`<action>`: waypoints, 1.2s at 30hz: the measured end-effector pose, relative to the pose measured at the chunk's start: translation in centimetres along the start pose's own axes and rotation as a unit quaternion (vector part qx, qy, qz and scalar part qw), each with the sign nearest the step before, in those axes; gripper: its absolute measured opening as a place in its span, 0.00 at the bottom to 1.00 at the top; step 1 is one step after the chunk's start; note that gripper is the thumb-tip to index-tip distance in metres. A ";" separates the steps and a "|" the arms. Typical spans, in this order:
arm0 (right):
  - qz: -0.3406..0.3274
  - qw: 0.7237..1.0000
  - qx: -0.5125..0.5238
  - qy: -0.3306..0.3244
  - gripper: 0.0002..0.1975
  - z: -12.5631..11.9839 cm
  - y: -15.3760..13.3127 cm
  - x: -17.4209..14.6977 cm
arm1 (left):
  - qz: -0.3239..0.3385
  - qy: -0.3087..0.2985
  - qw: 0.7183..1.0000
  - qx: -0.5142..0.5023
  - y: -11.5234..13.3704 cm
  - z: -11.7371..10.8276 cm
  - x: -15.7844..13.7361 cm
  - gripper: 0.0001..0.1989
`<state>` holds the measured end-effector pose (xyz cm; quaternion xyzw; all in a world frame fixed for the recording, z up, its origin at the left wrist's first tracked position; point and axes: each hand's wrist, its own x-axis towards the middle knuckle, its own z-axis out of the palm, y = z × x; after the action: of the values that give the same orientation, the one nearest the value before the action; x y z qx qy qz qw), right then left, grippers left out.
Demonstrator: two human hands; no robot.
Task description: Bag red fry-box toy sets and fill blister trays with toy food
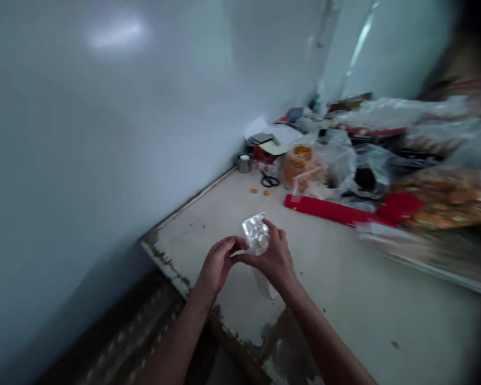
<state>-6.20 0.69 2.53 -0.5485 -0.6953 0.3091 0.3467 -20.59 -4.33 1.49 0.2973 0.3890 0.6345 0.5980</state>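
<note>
A small clear plastic tray [256, 233], shiny and with rounded hollows, is held up above the table by both hands. My right hand [276, 251] grips its right side, fingers bent round the edge and thumb stretched toward the left. At its lower left edge, the closed fingers of my left hand [220, 259] hold it too. Below the hands a clear, pale piece [266, 286] shows on the tabletop, partly hidden by my right wrist; I cannot make out its kind. Two small orange pieces [266, 193] lie farther back, close to black-handled scissors [270, 181].
The worn white table [328, 289] has chipped edges and meets a pale wall [84, 133] on the left. Behind the hands stand a metal cup [244, 163] and a container of orange pieces [300, 167]. A red strip [332, 209] and several plastic bags [374, 166] crowd the right.
</note>
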 end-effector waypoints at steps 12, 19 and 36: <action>0.017 0.982 0.153 -0.109 0.52 4.4 -1.5 0.8 | -0.064 0.108 0.991 -0.048 0.8 -3.8 0.3 0.21; 0.124 0.897 0.380 -0.189 0.50 4.1 -1.9 1.8 | -0.107 0.082 0.990 0.040 3.4 -5.5 1.7 0.24; 0.160 0.836 0.470 -0.234 0.33 2.5 -2.2 -2.0 | -0.080 0.066 0.994 -0.033 2.6 -2.5 -0.8 0.28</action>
<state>-9.15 -1.80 2.61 -0.3341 -0.4291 0.7691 0.3357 -23.99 -5.40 2.52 0.2023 0.4292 0.6155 0.6293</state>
